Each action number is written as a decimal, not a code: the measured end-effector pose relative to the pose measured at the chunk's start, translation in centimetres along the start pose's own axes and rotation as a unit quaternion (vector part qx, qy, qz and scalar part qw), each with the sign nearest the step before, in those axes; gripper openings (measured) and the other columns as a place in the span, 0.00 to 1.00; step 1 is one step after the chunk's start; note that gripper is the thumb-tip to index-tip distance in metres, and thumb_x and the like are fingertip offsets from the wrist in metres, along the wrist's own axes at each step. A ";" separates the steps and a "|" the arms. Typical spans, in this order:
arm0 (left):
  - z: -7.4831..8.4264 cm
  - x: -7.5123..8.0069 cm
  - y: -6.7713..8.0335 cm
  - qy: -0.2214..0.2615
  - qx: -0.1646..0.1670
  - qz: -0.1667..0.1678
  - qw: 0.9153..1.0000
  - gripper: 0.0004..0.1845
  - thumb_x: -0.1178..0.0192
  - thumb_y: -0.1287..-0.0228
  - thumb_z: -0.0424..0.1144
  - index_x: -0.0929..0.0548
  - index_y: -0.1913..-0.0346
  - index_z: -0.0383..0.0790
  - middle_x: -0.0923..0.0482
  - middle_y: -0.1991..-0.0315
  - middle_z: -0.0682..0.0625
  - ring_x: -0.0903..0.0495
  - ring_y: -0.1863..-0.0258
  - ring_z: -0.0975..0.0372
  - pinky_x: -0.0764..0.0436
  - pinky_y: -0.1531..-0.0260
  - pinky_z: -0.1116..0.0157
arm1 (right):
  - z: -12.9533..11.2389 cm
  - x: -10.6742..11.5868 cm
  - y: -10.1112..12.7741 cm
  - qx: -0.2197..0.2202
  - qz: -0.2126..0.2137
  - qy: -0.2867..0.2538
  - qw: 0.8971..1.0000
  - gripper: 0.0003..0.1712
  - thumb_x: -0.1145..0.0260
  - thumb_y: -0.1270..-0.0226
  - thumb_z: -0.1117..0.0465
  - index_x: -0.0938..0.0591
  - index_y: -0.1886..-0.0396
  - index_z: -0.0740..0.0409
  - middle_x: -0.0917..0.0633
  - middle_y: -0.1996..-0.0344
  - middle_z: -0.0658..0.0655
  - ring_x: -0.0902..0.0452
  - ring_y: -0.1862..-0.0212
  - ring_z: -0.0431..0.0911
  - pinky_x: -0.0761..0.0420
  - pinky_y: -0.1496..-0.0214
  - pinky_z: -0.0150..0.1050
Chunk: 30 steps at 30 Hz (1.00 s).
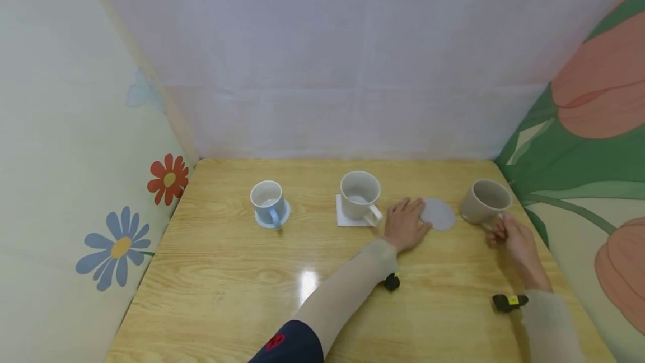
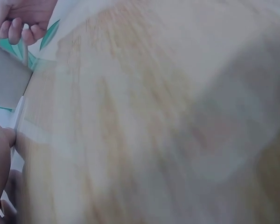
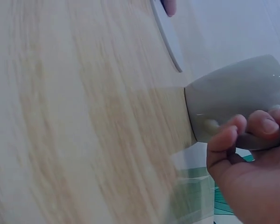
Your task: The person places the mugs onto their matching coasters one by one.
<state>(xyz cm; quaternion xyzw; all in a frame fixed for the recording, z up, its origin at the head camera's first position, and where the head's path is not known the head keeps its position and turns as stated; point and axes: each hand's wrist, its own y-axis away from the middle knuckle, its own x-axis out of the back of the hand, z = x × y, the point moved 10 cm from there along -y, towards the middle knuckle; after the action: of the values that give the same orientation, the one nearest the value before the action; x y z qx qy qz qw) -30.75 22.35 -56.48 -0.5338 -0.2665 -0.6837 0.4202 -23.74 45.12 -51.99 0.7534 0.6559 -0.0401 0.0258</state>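
Note:
My right hand (image 1: pixel 519 242) grips the handle of a grey mug (image 1: pixel 481 206) at the right of the table; in the right wrist view its fingers (image 3: pixel 222 140) curl at the mug's side. The mug stands upright with its base close to the tabletop. To its left, my left hand (image 1: pixel 405 226) holds the left edge of a round grey-white coaster (image 1: pixel 439 214) between thumb and fingers. The coaster lies flat, close to the tabletop. In the left wrist view the coaster (image 2: pixel 19 109) shows edge-on beside the thumb, and the grey mug (image 2: pixel 7 77) lies beyond.
A large white mug (image 1: pixel 360 198) stands on a square white coaster (image 1: pixel 346 222), just left of my left hand. Farther left, a small blue-and-white mug (image 1: pixel 269 206) stands on a round pale coaster (image 1: pixel 285 216). Behind the wooden table (image 1: pixel 227 290) hangs a white cloth (image 1: pixel 302 71); flowered panels flank both sides.

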 end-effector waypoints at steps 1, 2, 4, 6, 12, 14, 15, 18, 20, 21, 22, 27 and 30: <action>0.0 -0.1 -0.1 0.002 0.001 -0.001 1.000 0.35 0.54 0.17 0.64 0.39 0.15 0.57 0.44 0.15 0.63 0.44 0.15 0.62 0.42 0.17 0.59 | 0.0 -0.1 0.0 0.002 0.001 0.001 1.000 0.23 0.54 0.09 0.53 0.27 0.68 0.59 0.25 0.75 0.46 0.21 0.70 0.39 0.21 0.69 0.31; -0.1 -0.2 -0.1 0.004 0.002 -0.003 1.000 0.35 0.55 0.17 0.65 0.40 0.15 0.57 0.44 0.14 0.63 0.45 0.15 0.62 0.43 0.17 0.59 | 0.0 -0.1 0.0 0.005 0.004 0.000 1.000 0.23 0.54 0.09 0.53 0.27 0.68 0.59 0.26 0.75 0.46 0.22 0.70 0.38 0.22 0.70 0.31; -0.1 -0.2 -0.1 0.004 0.004 -0.007 1.000 0.35 0.54 0.17 0.65 0.40 0.15 0.57 0.45 0.14 0.63 0.45 0.15 0.62 0.43 0.16 0.59 | -0.1 -0.2 0.1 0.013 0.008 0.006 1.000 0.23 0.56 0.09 0.54 0.29 0.69 0.59 0.28 0.75 0.46 0.26 0.71 0.38 0.24 0.70 0.31; -0.1 -0.3 -0.1 0.005 0.006 -0.006 1.000 0.36 0.54 0.17 0.65 0.40 0.15 0.58 0.45 0.14 0.63 0.46 0.15 0.62 0.43 0.16 0.60 | 0.0 -0.3 0.2 0.017 0.011 -0.002 1.000 0.23 0.56 0.09 0.55 0.30 0.69 0.59 0.29 0.75 0.46 0.28 0.71 0.39 0.25 0.70 0.32; -0.1 -0.2 -0.1 0.010 0.009 0.003 1.000 0.35 0.53 0.18 0.65 0.39 0.15 0.59 0.44 0.15 0.64 0.45 0.15 0.63 0.43 0.17 0.60 | 0.1 -0.2 0.3 0.021 0.025 -0.007 0.999 0.22 0.57 0.09 0.57 0.29 0.69 0.60 0.28 0.75 0.46 0.26 0.71 0.39 0.23 0.70 0.32; -0.1 -0.1 -0.1 0.008 0.009 0.002 1.000 0.35 0.53 0.17 0.65 0.39 0.15 0.59 0.44 0.15 0.64 0.45 0.15 0.63 0.43 0.17 0.60 | 0.2 -0.1 0.3 0.019 0.033 -0.011 0.999 0.23 0.57 0.09 0.58 0.29 0.69 0.60 0.28 0.76 0.47 0.26 0.71 0.39 0.23 0.70 0.31; -0.1 -0.1 -0.1 0.008 0.009 0.002 1.000 0.35 0.52 0.17 0.64 0.39 0.15 0.59 0.43 0.15 0.64 0.45 0.15 0.63 0.43 0.17 0.60 | 0.2 0.0 0.3 0.019 0.036 -0.017 0.999 0.22 0.57 0.09 0.59 0.29 0.69 0.61 0.27 0.76 0.47 0.25 0.71 0.39 0.23 0.70 0.31; -0.1 -0.1 -0.2 0.004 0.009 -0.002 1.000 0.35 0.53 0.17 0.64 0.39 0.15 0.59 0.44 0.15 0.64 0.45 0.15 0.62 0.42 0.17 0.59 | 0.3 0.2 0.3 0.016 0.048 -0.034 0.998 0.23 0.56 0.09 0.59 0.27 0.70 0.60 0.26 0.77 0.47 0.23 0.71 0.38 0.22 0.70 0.31; -0.1 -0.1 -0.1 0.003 0.009 0.001 1.000 0.35 0.52 0.18 0.65 0.38 0.15 0.59 0.43 0.15 0.64 0.44 0.15 0.63 0.42 0.17 0.60 | 0.1 0.2 0.4 0.019 0.051 -0.045 0.998 0.23 0.56 0.09 0.59 0.27 0.70 0.61 0.25 0.76 0.47 0.23 0.72 0.39 0.22 0.70 0.31; -0.1 -0.1 -0.2 0.002 0.008 0.001 1.000 0.35 0.52 0.17 0.65 0.38 0.15 0.59 0.43 0.15 0.65 0.44 0.15 0.63 0.42 0.17 0.60 | 0.0 0.2 0.4 0.021 0.050 -0.050 0.997 0.24 0.56 0.09 0.59 0.27 0.71 0.61 0.24 0.76 0.47 0.22 0.72 0.39 0.22 0.70 0.31; -0.1 -0.1 -0.2 0.001 0.009 0.001 1.000 0.35 0.53 0.17 0.65 0.38 0.15 0.59 0.43 0.15 0.65 0.44 0.15 0.63 0.42 0.17 0.60 | -0.2 0.2 0.5 0.023 0.048 -0.054 0.997 0.25 0.57 0.09 0.59 0.28 0.72 0.61 0.24 0.76 0.47 0.23 0.73 0.39 0.22 0.70 0.31; -0.2 -0.1 -0.2 0.008 0.009 -0.005 1.000 0.34 0.53 0.17 0.64 0.39 0.15 0.58 0.44 0.15 0.64 0.45 0.15 0.62 0.43 0.17 0.59 | -1.1 0.0 0.5 0.037 0.037 -0.074 0.996 0.25 0.58 0.09 0.61 0.30 0.74 0.62 0.26 0.77 0.48 0.23 0.71 0.39 0.22 0.70 0.31; -0.3 -0.1 -0.3 0.006 0.009 0.001 1.000 0.34 0.52 0.18 0.64 0.37 0.16 0.59 0.43 0.15 0.64 0.44 0.15 0.62 0.41 0.17 0.59 | -1.6 0.0 0.4 0.040 0.039 -0.079 0.995 0.24 0.58 0.09 0.62 0.32 0.74 0.61 0.28 0.77 0.48 0.24 0.70 0.38 0.22 0.69 0.31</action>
<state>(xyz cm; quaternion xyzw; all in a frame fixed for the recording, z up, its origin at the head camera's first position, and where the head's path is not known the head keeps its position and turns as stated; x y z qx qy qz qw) -31.12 22.31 -56.62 -0.5258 -0.2695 -0.6844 0.4273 -23.27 45.22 -50.42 0.7735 0.6194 -0.1249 0.0488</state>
